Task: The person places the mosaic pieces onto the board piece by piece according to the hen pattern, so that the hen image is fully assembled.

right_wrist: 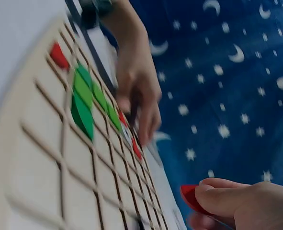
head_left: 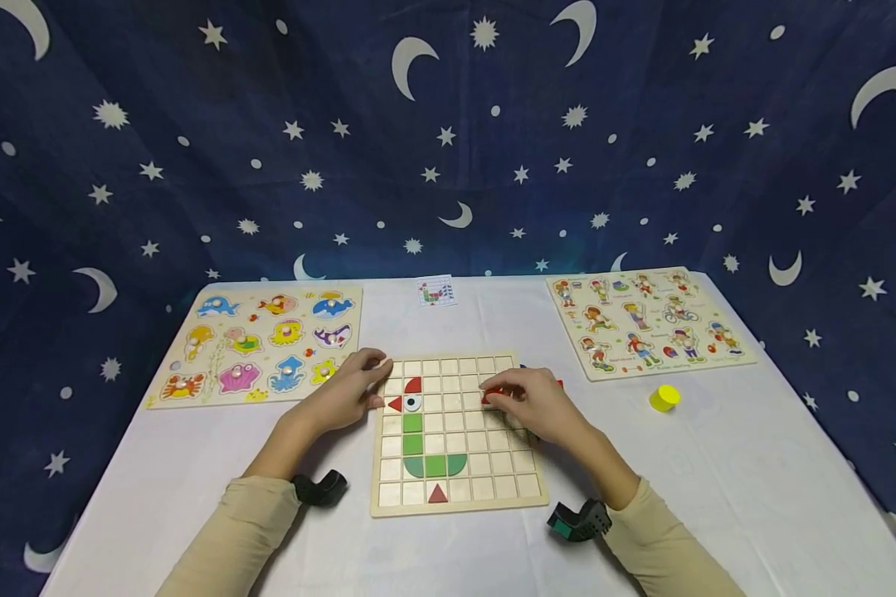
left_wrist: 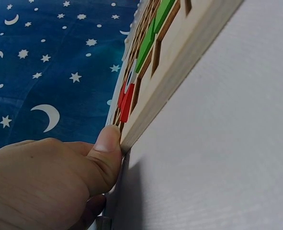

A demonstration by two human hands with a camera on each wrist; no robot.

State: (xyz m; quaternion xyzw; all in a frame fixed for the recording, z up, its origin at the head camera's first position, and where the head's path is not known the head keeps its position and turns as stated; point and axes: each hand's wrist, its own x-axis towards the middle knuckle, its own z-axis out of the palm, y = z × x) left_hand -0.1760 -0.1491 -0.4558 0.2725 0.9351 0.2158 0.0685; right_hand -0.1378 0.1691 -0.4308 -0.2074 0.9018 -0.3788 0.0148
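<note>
Here, the right hand (head_left: 536,403) pinches a red piece (right_wrist: 191,197), tip facing the grid board's (head_left: 454,423) left edge, which the left hand (head_left: 341,391) loosely touches.

Three boards (head_left: 618,315), two hands (head_left: 343,391) (head_left: 541,404), one card (head_left: 436,291), one cylinder (head_left: 664,399)
Laid on the grid board (head_left: 499,463): three green squares (head_left: 413,444), two green quarter-rounds (head_left: 457,464), three red pieces (head_left: 437,495), one eye tile (head_left: 413,402).
</note>
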